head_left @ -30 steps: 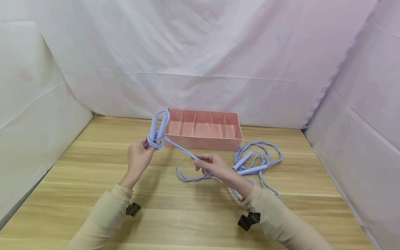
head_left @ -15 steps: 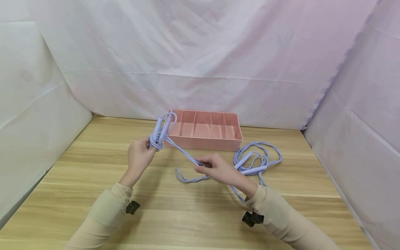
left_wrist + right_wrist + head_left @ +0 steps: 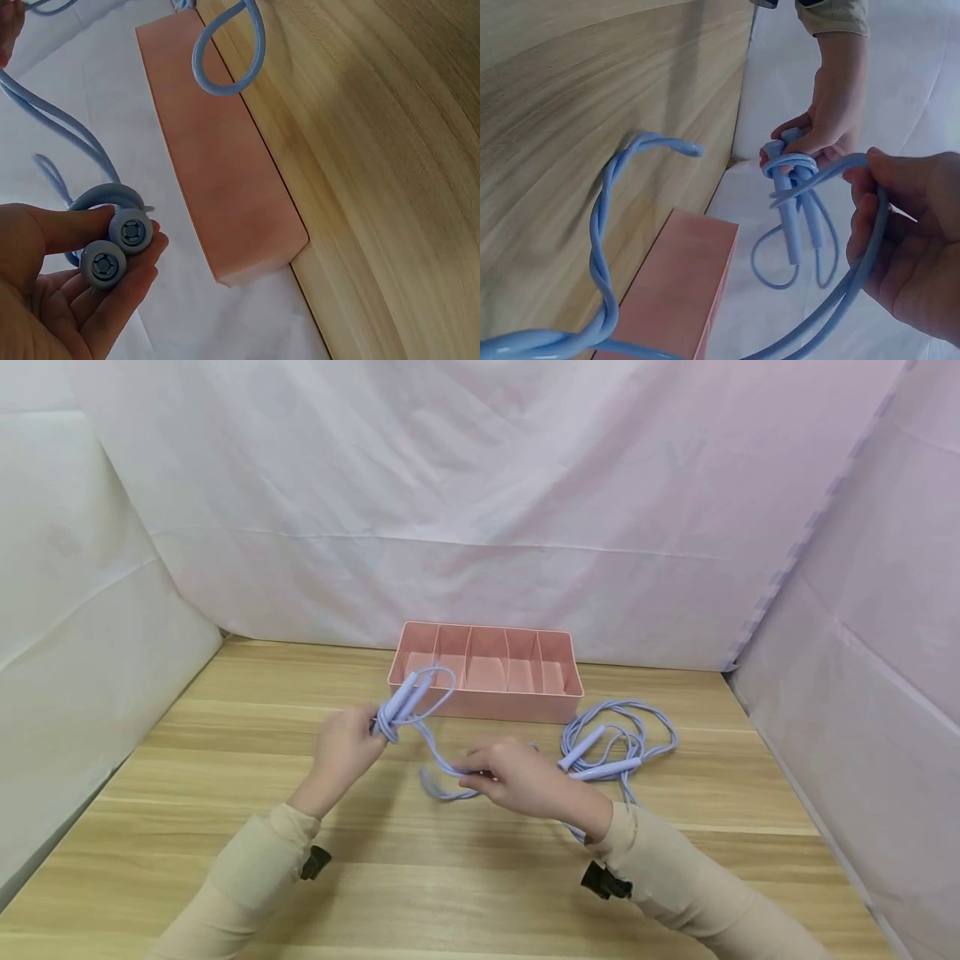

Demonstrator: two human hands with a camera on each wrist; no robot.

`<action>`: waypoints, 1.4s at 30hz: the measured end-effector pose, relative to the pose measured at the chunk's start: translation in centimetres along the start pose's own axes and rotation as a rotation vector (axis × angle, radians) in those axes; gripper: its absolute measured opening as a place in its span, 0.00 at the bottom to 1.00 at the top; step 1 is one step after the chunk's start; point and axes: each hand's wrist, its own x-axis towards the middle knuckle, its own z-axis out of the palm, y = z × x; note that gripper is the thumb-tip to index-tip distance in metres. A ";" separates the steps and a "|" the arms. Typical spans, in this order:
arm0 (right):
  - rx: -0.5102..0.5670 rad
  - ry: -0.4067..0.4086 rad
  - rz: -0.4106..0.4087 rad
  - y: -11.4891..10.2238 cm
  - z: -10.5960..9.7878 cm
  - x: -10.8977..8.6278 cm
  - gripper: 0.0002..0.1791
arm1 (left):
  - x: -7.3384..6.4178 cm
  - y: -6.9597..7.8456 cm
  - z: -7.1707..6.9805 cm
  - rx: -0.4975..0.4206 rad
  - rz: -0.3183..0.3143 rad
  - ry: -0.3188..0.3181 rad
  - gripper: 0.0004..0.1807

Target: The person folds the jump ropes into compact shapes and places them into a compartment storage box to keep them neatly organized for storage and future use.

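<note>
My left hand (image 3: 345, 747) grips the two handles of a light-blue jump rope (image 3: 402, 700) side by side, with turns of its cord wound around them. In the left wrist view the handle ends (image 3: 105, 264) poke out between thumb and fingers. To the right, my right hand (image 3: 517, 777) holds the doubled cord (image 3: 870, 247) between thumb and curled fingers. Between the hands the cord sags, and its twisted tail (image 3: 600, 247) hangs down in a loop. A second light-blue jump rope (image 3: 606, 768) lies loosely coiled on the table, partly behind my right forearm.
A pink box (image 3: 487, 703) with several compartments stands at the back of the wooden table (image 3: 465, 893), just beyond the hands. White cloth (image 3: 450, 485) hangs behind the table and along both sides.
My left hand has tipped the handles to the right and brought them lower and nearer the right hand. The cord, taut before, is slack. My right hand has turned and shifted slightly left.
</note>
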 end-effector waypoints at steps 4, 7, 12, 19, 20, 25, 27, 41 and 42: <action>0.034 -0.020 -0.042 -0.2 -0.2 0.3 0.12 | -0.3 0.4 0.3 0.031 0.017 -0.076 0.01; 0.064 -0.038 -0.064 -0.1 -0.4 0.6 0.11 | -0.5 0.7 0.4 0.075 0.045 -0.113 0.02; 0.107 -0.074 -0.102 -0.1 -0.7 1.0 0.07 | -0.9 1.2 0.2 0.155 0.123 -0.142 0.05; 0.079 -0.127 -0.095 -0.8 -1.3 1.5 0.10 | -1.2 2.4 0.0 0.225 0.186 -0.213 0.07; 0.070 -0.131 -0.093 -0.8 -1.4 1.6 0.10 | -1.3 2.6 -0.1 0.227 0.196 -0.220 0.07; 0.058 -0.145 -0.104 -0.9 -1.4 1.8 0.08 | -1.6 3.0 -0.2 0.218 0.241 -0.232 0.05; 0.069 -0.150 -0.109 -1.0 -1.5 2.0 0.07 | -1.7 3.0 -0.1 0.203 0.262 -0.224 0.07; 0.057 -0.101 -0.125 -0.2 -1.6 3.3 0.04 | -2.1 3.3 1.3 0.261 0.377 -0.273 0.15; 0.058 -0.099 -0.124 -0.2 -1.7 3.3 0.04 | -2.2 3.3 1.4 0.263 0.385 -0.277 0.15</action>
